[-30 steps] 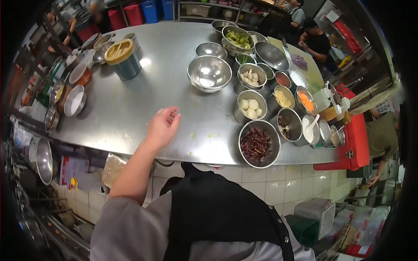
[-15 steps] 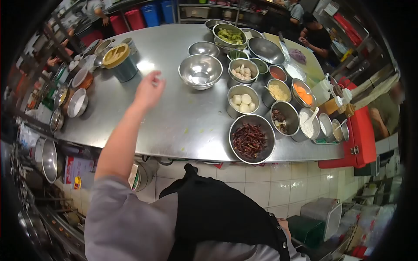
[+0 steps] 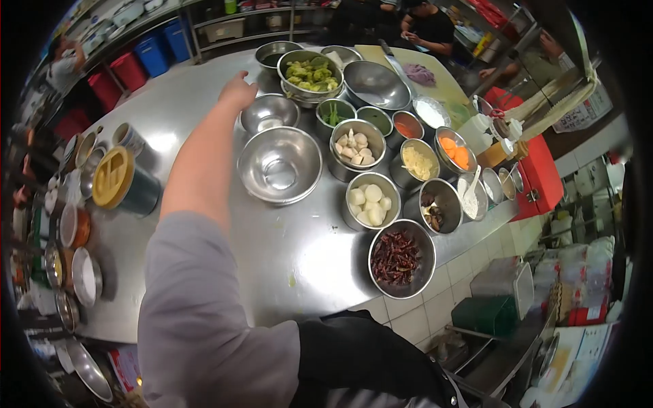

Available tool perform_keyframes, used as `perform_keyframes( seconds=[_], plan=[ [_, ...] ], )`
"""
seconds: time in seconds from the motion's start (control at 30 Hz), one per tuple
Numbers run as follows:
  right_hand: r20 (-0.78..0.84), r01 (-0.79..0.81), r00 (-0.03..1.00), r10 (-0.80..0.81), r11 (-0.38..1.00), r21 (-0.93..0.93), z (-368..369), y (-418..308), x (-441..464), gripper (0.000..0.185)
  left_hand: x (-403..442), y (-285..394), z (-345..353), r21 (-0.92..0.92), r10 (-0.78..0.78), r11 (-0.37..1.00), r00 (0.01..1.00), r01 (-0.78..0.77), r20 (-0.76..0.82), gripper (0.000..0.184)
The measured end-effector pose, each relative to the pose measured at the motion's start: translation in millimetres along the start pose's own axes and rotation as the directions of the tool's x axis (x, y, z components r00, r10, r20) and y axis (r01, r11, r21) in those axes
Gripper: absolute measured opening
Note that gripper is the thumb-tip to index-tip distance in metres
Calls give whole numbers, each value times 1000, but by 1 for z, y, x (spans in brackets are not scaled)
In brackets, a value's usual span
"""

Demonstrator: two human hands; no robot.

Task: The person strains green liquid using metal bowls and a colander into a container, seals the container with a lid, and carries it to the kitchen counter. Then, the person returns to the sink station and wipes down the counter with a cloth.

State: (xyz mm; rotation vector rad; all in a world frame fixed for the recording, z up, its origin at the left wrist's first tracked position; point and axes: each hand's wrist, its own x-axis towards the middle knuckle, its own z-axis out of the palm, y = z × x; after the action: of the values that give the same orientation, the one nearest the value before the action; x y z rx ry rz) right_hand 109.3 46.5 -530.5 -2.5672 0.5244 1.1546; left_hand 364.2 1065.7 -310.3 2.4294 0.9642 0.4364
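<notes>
My left hand (image 3: 238, 92) reaches over the far part of the steel table, its index finger stretched forward and the thumb apart; nothing shows in it. It is nearest to a small steel bowl (image 3: 262, 114), just to its right, whose rim it may touch; I cannot tell. Beyond are a steel bowl (image 3: 269, 54) and a bowl of green vegetable pieces (image 3: 314, 76). Nearer me sits a larger steel mixing bowl (image 3: 279, 163), right of my forearm. My right hand is out of view.
Containers of garlic (image 3: 356, 144), white round pieces (image 3: 371, 204) and dried red chillies (image 3: 396, 257) line the right. A yellow-lidded container (image 3: 114, 178) stands left. A knife (image 3: 388, 53) lies on a cutting board (image 3: 445, 81). A co-worker (image 3: 428, 30) is at the far side.
My left hand has moved forward across the table toward the steel bowls. The view has turned and come closer to the table. My right hand, partly seen earlier, is now out of view.
</notes>
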Motion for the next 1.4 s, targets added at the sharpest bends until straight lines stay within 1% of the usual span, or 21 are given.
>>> perform_keyframes(
  seconds=[0.1, 0.17, 0.3, 0.4, 0.43, 0.53, 0.57, 0.67, 0.77, 0.87, 0.9, 1.0, 1.07, 1.13, 1.23, 1.37, 1.4],
  plan=[
    [-3, -120, 993, 121, 984, 130, 10, -25, -28, 18, 42, -7, 32, 11, 82, 997, 996, -82, -26, 59],
    [-6, -160, 986, 164, 968, 195, 16, -39, -42, 18, 64, -8, 44, 31, 108, 994, 994, -108, 3, 58],
    [12, -241, 969, 246, 934, 263, 32, -55, -67, 19, 88, -3, 57, 58, 136, 989, 989, -139, 52, 58],
    [24, -279, 958, 285, 911, 304, 42, -62, -80, 19, 117, -10, 72, 20, 157, 987, 977, -161, 143, 60],
    [28, -285, 956, 292, 905, 315, 44, -64, -83, 20, 121, -9, 76, 68, 174, 981, 976, -184, 131, 60],
    [39, -316, 946, 323, 886, 339, 50, -65, -91, 20, 130, -3, 83, 127, 169, 974, 974, -188, 152, 59],
    [42, -316, 946, 322, 885, 343, 51, -67, -92, 20, 131, -3, 83, 121, 167, 975, 974, -186, 156, 54],
    [45, -323, 943, 329, 880, 347, 51, -68, -93, 21, 117, -2, 84, 118, 117, 986, 992, -121, 35, 48],
    [48, -317, 946, 321, 882, 349, 49, -70, -92, 22, 98, -6, 72, 133, 127, 984, 991, -120, -46, 43],
    [42, -301, 951, 306, 886, 352, 45, -66, -89, 22, 86, -21, 60, 101, 131, 987, 987, -122, -95, 38],
    [44, -298, 952, 303, 887, 352, 43, -66, -88, 22, 79, -30, 58, 91, 174, 983, 972, -161, -157, 37],
    [34, -276, 959, 282, 894, 353, 36, -68, -84, 23, 60, -50, 47, 41, 168, 986, 957, -163, -236, 36],
    [35, -261, 963, 266, 899, 351, 31, -73, -79, 24, 45, -61, 36, 11, 123, 992, 962, -124, -243, 39],
    [34, -248, 967, 252, 904, 349, 28, -72, -71, 24, 27, -66, 20, 19, 79, 997, 959, -77, -271, 41],
    [32, -223, 973, 227, 906, 359, 25, -71, -62, 25, 3, -71, -15, 60, 59, 997, 950, -43, -306, 43],
    [30, -172, 984, 174, 916, 361, 21, -63, -45, 25, -32, -61, -71, 124, 101, 990, 950, -67, -297, 43],
    [30, -160, 987, 160, 918, 362, 20, -61, -43, 26, -47, -50, -90, 138, 116, 987, 950, -78, -290, 43]
  ],
)
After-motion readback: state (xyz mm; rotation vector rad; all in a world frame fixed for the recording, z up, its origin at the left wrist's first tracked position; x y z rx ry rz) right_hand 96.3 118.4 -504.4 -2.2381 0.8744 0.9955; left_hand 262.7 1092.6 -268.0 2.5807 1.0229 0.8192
